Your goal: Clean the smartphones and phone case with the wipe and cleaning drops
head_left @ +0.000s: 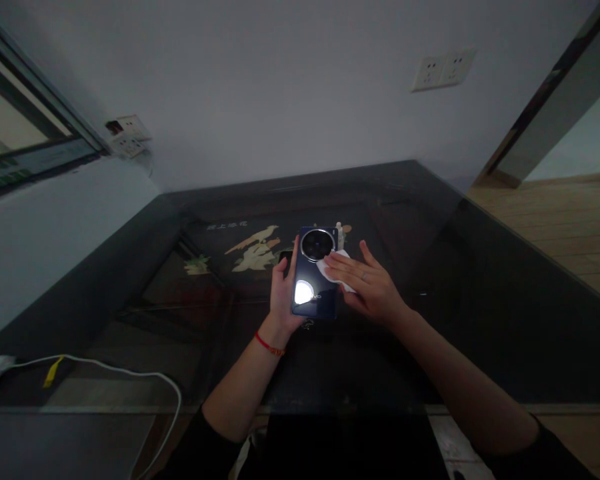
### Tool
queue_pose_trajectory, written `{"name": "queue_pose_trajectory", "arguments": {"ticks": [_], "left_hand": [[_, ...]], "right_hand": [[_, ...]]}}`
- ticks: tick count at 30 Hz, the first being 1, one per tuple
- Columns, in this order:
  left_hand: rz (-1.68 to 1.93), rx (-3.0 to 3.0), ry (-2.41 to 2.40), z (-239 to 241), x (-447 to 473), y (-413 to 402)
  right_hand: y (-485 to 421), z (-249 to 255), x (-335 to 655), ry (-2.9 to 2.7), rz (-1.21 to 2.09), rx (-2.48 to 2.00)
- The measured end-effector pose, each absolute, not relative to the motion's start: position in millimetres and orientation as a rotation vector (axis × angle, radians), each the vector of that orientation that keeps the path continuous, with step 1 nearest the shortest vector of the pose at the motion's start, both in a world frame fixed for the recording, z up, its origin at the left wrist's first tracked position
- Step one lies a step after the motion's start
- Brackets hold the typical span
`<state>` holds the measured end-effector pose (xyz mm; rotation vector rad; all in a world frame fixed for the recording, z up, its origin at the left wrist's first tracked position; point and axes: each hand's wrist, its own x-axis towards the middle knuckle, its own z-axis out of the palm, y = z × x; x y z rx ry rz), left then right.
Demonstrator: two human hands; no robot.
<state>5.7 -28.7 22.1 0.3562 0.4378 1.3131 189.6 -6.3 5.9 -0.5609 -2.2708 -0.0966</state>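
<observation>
At the frame's centre, over the dark table [480, 287], the left hand [281, 295] curls round the left edge of a navy smartphone [307, 272] — likely steadying it back-up — while the right hand [377, 291], fingers nearly straight, holds white tissue [322, 268] against it.

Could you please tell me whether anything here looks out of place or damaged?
The wall sockets in the left corner look odd: a dark patch sits beside the upper plate, perhaps a gap, though it is too small to tell. The phone in the left hand shows no clear damage.
</observation>
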Motion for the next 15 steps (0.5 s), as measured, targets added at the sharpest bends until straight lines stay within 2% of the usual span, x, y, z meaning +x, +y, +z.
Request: {"name": "queue_pose_trajectory", "arguments": {"ticks": [9,15], "left_hand": [[1.252,0.429,0.408,20.8,9.0,-29.3],[1.248,0.399,0.461,20.7,14.9,-32.4]], "right_hand": [[-21.5,1.9,171.5,-2.446,-0.114,-0.245],[-19.2,5.5,172.9,-2.437,-0.199,-0.528]]}}
